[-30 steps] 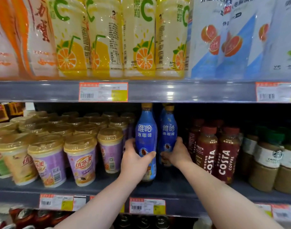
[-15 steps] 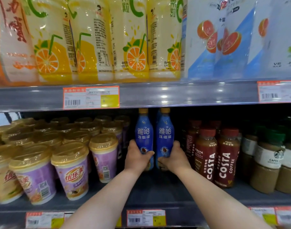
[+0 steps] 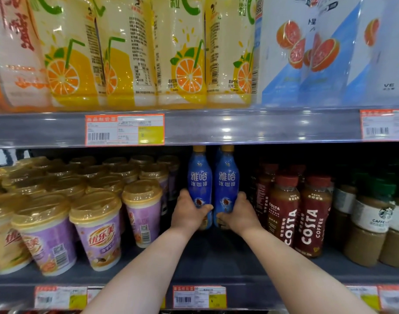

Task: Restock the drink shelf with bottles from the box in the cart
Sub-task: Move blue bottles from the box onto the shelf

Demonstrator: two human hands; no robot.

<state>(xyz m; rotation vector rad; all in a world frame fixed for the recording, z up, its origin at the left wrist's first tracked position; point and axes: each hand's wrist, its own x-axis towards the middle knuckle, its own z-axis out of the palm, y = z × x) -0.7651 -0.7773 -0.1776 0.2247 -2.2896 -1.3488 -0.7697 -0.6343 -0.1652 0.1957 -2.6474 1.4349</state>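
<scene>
- Head view: the left hand (image 3: 189, 211) gripped the left blue bottle (image 3: 199, 177) low on its body, fingers (image 3: 185, 194) curled round it. The right hand (image 3: 237, 214) held the right blue bottle (image 3: 227, 177) the same way. Both bottles stood upright, touching each other, just left of the Costa bottles (image 3: 284, 211) and set back on the shelf (image 3: 216, 264).
- The right hand lay close against the nearest Costa bottle, so spreading its fingers to let go could likely have knocked that row.
- Further left of the Costa bottles, a milk-tea cup (image 3: 144, 207) stood near the left hand, and a careless pull-back might have clipped it.
- The blue caps sat just under the upper shelf edge (image 3: 239, 128), so any lift risked a bump.
- The hands hid both bases, and releasing before they sat flat could have tipped a bottle.
- Box and cart were out of view.
</scene>
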